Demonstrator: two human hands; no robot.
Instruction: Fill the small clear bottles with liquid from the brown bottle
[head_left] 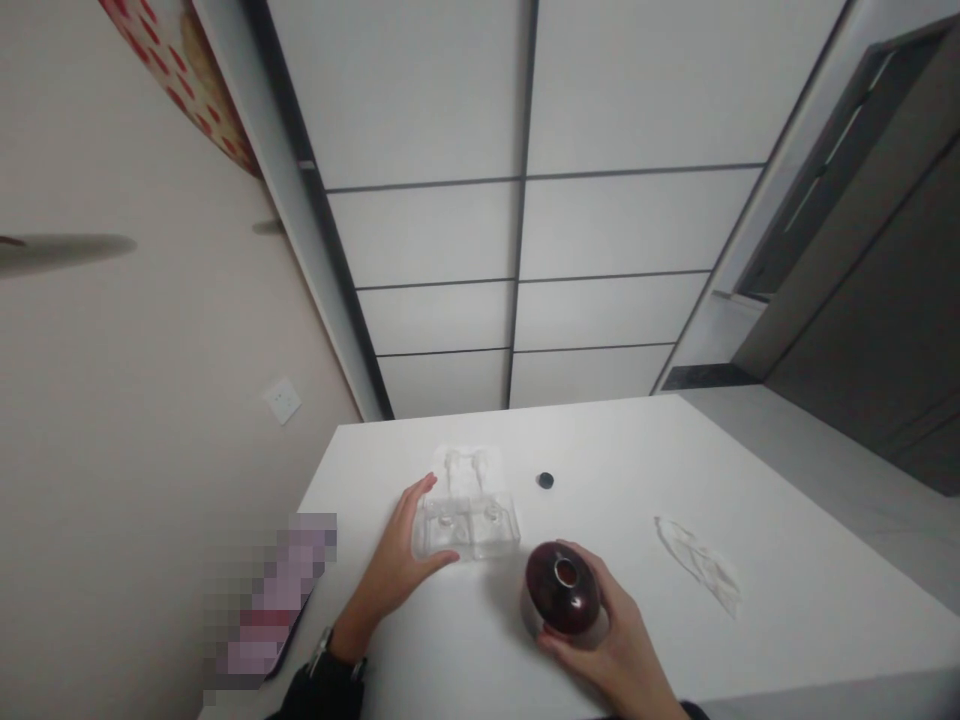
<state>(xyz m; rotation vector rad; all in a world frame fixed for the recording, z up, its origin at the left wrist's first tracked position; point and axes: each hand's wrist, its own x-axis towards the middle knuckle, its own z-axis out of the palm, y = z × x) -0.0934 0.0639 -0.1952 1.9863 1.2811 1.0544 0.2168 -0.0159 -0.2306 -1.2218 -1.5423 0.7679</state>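
Note:
My right hand (600, 640) is wrapped round a dark red, glossy, rounded bottle (559, 600) with a small ringed opening in its top. The bottle is near the front middle of the table, and its lower part is partly hidden by my fingers. My left hand (409, 540) curves around the left end of a clear plastic tray (472, 530), thumb in front and fingers behind, spread apart. Whether it touches the tray I cannot tell. Behind the tray lies a pale piece with two whitish knobbed shapes (466, 468). A small round black cap (546, 480) sits to the right.
A crumpled whitish wrapper (697, 565) lies on the right of the white table (765, 600). At the left edge is a blurred-out purple flat object (277, 610). A wall with a socket (283, 400) stands left, and a white panelled cabinet (442, 230) behind.

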